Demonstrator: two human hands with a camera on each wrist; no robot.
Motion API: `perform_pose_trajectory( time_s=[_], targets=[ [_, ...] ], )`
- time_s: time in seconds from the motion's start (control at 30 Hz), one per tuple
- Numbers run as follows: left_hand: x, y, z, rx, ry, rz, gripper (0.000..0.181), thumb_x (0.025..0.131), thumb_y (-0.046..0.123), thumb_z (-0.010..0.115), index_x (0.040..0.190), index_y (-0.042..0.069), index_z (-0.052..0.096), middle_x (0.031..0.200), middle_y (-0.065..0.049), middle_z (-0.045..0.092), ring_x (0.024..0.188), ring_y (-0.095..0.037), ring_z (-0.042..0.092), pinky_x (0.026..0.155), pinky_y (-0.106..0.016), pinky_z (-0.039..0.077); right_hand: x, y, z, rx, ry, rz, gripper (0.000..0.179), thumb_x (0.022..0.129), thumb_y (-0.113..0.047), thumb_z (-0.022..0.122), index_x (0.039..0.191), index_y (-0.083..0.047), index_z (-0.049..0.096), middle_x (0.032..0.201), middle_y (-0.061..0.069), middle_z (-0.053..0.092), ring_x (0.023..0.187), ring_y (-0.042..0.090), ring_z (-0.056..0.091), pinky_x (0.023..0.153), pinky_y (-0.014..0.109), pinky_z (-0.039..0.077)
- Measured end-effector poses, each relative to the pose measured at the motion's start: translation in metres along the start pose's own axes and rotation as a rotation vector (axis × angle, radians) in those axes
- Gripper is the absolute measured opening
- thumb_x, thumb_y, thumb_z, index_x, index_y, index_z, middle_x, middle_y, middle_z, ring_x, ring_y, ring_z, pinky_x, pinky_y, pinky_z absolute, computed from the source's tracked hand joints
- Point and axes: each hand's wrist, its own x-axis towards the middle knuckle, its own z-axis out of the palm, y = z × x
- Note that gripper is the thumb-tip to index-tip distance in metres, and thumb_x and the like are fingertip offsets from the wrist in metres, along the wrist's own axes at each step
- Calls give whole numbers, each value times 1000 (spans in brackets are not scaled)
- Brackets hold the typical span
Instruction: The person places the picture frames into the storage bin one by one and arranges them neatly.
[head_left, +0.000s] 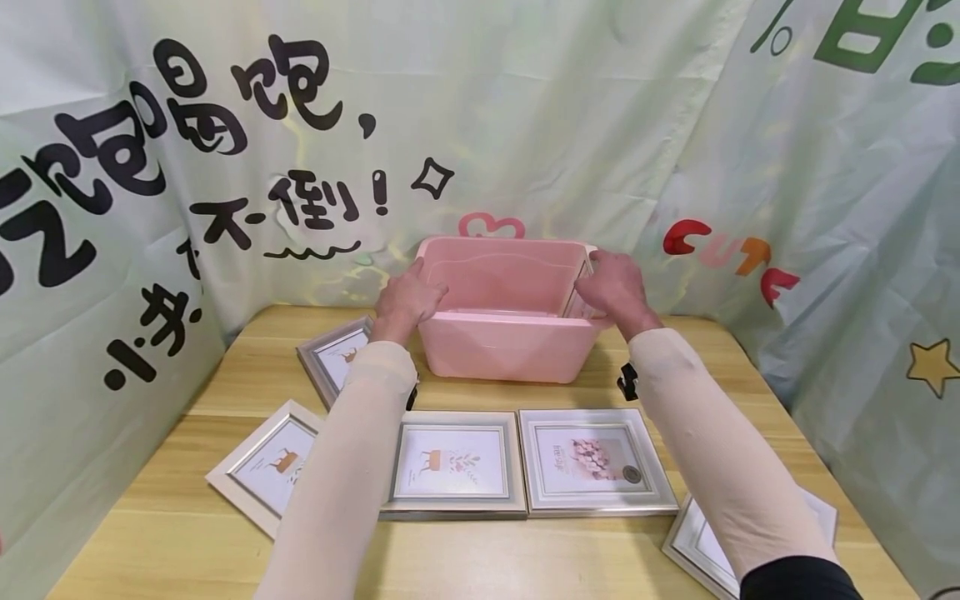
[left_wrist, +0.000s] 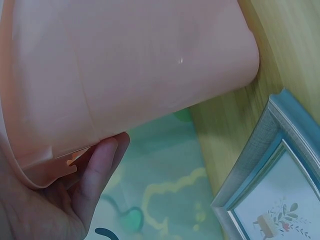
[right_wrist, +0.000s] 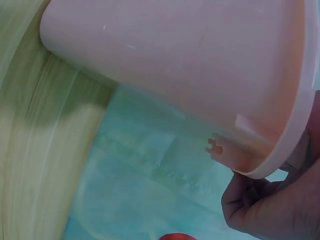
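Note:
A pink plastic bin (head_left: pixel 510 350) stands at the back of the table, its open top facing up. My left hand (head_left: pixel 408 302) grips the rim at its left end; the left wrist view shows fingers (left_wrist: pixel 102 162) hooked under the lip. At the opposite end my right hand (head_left: pixel 615 287) holds the rim, with fingers (right_wrist: pixel 237 195) curled beneath it in the right wrist view. Inside the bin, a pale frame-like edge (head_left: pixel 576 292) leans along the right wall, partly covered by the right hand.
Picture frames lie on the wooden table (head_left: pixel 450 554): one with a deer picture (head_left: pixel 453 461), one with pink flowers (head_left: pixel 596 462), a tilted one (head_left: pixel 273 462) at left, a grey-brown one (head_left: pixel 330 354) behind it, another (head_left: pixel 701 542) under the right forearm. A printed curtain (head_left: pixel 525 125) encloses the table.

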Motion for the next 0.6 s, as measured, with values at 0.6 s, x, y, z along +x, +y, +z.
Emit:
perform_pose_trajectory(
  time_s=[0.6],
  targets=[
    [-1, 2, -2, 9, -8, 2, 78, 91, 59, 41, 157, 26, 14, 158, -15, 31, 130, -45, 46, 101, -54, 43, -15, 7, 2, -192, -98, -88, 99, 82, -83, 30, 157, -27, -3, 162, 21, 2, 147, 47, 6, 105, 78, 12]
  ],
)
